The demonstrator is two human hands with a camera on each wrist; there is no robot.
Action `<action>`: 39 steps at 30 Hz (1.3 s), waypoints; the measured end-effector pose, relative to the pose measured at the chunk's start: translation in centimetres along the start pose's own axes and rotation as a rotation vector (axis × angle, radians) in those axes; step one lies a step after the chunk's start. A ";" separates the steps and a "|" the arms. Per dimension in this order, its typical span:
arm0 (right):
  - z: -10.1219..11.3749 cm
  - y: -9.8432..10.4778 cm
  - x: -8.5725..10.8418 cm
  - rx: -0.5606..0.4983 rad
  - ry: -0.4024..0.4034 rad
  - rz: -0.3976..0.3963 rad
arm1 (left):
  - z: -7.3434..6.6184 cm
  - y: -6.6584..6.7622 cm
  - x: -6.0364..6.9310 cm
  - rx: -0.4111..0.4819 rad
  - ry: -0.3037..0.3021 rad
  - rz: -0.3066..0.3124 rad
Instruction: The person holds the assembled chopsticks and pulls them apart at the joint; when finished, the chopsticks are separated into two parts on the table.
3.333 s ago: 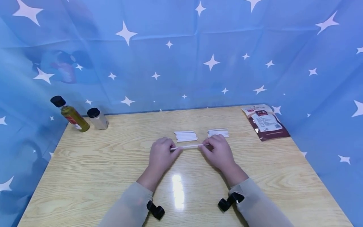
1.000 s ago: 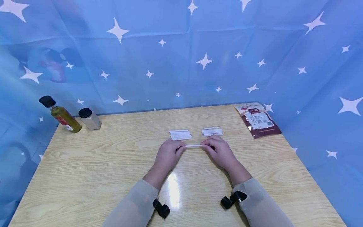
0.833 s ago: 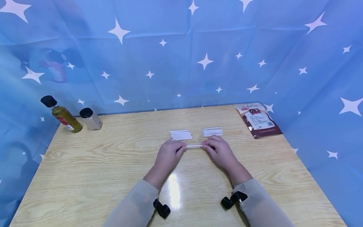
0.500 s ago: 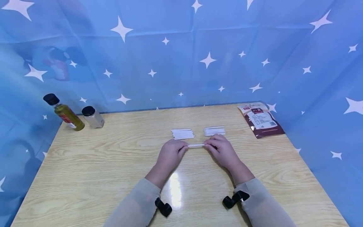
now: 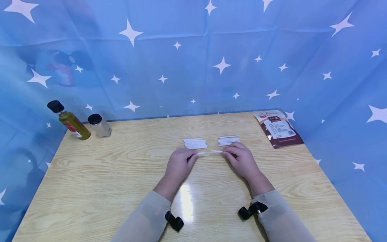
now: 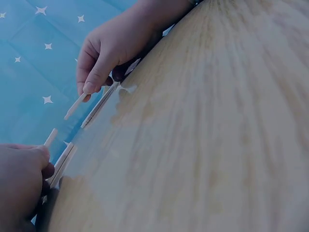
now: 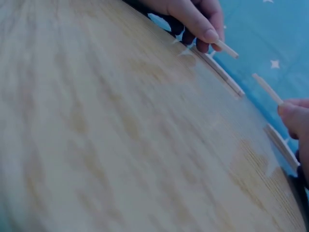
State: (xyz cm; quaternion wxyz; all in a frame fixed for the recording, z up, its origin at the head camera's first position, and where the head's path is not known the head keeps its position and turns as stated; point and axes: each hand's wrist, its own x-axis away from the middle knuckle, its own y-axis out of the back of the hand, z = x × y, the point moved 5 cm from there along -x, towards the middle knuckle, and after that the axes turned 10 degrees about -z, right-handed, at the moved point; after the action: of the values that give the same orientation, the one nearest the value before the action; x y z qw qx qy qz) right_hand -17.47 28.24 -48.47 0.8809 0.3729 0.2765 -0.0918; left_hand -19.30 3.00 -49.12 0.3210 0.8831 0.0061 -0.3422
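Note:
My left hand [image 5: 178, 165] pinches a short piece of white stick [image 5: 201, 153] between thumb and fingers, its free end pointing right. Opposite it, my right hand [image 5: 241, 160] pinches another white stick piece [image 5: 216, 151] that points left. A small gap separates the two ends, also visible in the right wrist view between the left hand's piece [image 7: 228, 50] and the right hand's piece [image 7: 267, 89]. Just beyond the hands lie two rows of white sticks on the table, a left row [image 5: 195, 143] and a right row [image 5: 228, 140]. The hidden ends of both pieces are inside my grips.
On the wooden table [image 5: 105, 188], an oil bottle [image 5: 73, 124] with a black cap and a black-lidded jar [image 5: 100, 126] stand at the back left. A brown and white packet [image 5: 278, 129] lies at the back right. A blue star-patterned cloth [image 5: 193, 67] hangs behind.
The single white stick held between both hands is now in two separate pieces. My right hand has shifted slightly right with its piece; the left hand is nearly still since half a second ago.

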 end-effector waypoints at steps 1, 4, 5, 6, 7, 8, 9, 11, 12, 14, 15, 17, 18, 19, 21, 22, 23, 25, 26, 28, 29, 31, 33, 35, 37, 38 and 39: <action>0.0 0.0 0.0 0.005 0.014 -0.007 | 0.0 0.0 -0.1 -0.001 -0.018 -0.020; 0.0 0.1 -0.2 0.025 0.071 -0.025 | 0.0 0.1 -0.3 -0.026 -0.080 -0.089; 0.1 0.2 -0.3 0.033 0.094 -0.033 | 0.0 0.1 -0.3 -0.037 -0.093 -0.109; 0.0 0.3 -0.4 0.044 0.118 -0.043 | 0.0 0.1 -0.3 -0.046 -0.102 -0.126; 0.0 0.3 -0.5 0.057 0.140 -0.054 | 0.0 0.1 -0.4 -0.056 -0.109 -0.138; 0.0 0.4 -0.6 0.070 0.154 -0.065 | -0.1 0.1 -0.4 -0.066 -0.116 -0.143; -0.1 0.6 -0.7 0.083 0.165 -0.077 | -0.1 0.0 -0.4 -0.077 -0.123 -0.146; -0.4 0.8 -0.8 0.108 0.164 -0.087 | -0.1 -0.2 -0.4 -0.098 -0.128 -0.142; -0.5 0.8 -0.8 0.121 0.156 -0.087 | -0.1 -0.2 -0.4 -0.104 -0.131 -0.137; -0.8 0.9 -0.9 0.140 0.139 -0.077 | -0.1 -0.3 -0.6 -0.131 -0.137 -0.127; -0.9 0.9 -1.0 0.149 0.132 -0.070 | -0.1 -0.4 -0.7 -0.147 -0.139 -0.124; -1.2 0.9 -1.1 0.165 0.115 -0.056 | -0.2 -0.3 -0.9 -0.180 -0.146 -0.121; -1.4 0.9 -1.1 0.170 0.110 -0.053 | -0.2 -0.4 -1.0 -0.190 -0.148 -0.117; -1.5 1.0 -1.2 0.172 0.108 -0.053 | -0.2 -0.4 -1.1 -0.205 -0.151 -0.116; -1.8 1.1 -1.2 0.175 0.109 -0.054 | -0.2 -0.5 -1.4 -0.219 -0.151 -0.113; -2.0 1.2 -1.2 0.178 0.114 -0.056 | -0.2 -0.6 -1.4 -0.226 -0.149 -0.111; -2.2 1.3 -1.3 0.179 0.125 -0.058 | -0.2 -0.7 -1.5 -0.230 -0.145 -0.109; -2.5 1.4 -1.3 0.182 0.143 -0.059 | -0.1 -0.9 -1.6 -0.237 -0.141 -0.098; -2.6 1.4 -1.4 0.186 0.149 -0.059 | 0.0 -1.0 -1.7 -0.241 -0.141 -0.091; -2.8 1.6 -1.4 0.191 0.153 -0.057 | 0.1 -1.2 -1.8 -0.257 -0.144 -0.075; -2.9 1.6 -1.4 0.191 0.149 -0.053 | 0.2 -1.3 -1.8 -0.263 -0.146 -0.069; -3.1 1.7 -1.4 0.198 0.138 -0.043 | 0.3 -1.5 -1.9 -0.277 -0.149 -0.061; -3.1 1.7 -1.4 0.201 0.130 -0.031 | 0.4 -1.6 -2.0 -0.287 -0.149 -0.058; -3.1 1.7 -1.4 0.209 0.126 -0.028 | 0.4 -1.7 -2.0 -0.290 -0.146 -0.056; -3.1 1.7 -1.4 0.221 0.126 -0.032 | 0.5 -1.8 -2.1 -0.288 -0.143 -0.054; -3.1 1.7 -1.4 0.225 0.127 -0.034 | 0.5 -1.9 -2.1 -0.286 -0.142 -0.053; -3.1 1.7 -1.4 0.230 0.128 -0.038 | 0.5 -1.9 -2.1 -0.285 -0.142 -0.055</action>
State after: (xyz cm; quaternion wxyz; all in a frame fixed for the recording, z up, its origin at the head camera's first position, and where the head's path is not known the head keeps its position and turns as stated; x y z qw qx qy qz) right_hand -19.29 31.56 -48.40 0.8111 0.4712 0.3268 -0.1154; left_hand -21.69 4.66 -49.16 0.4332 0.8017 0.0561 -0.4081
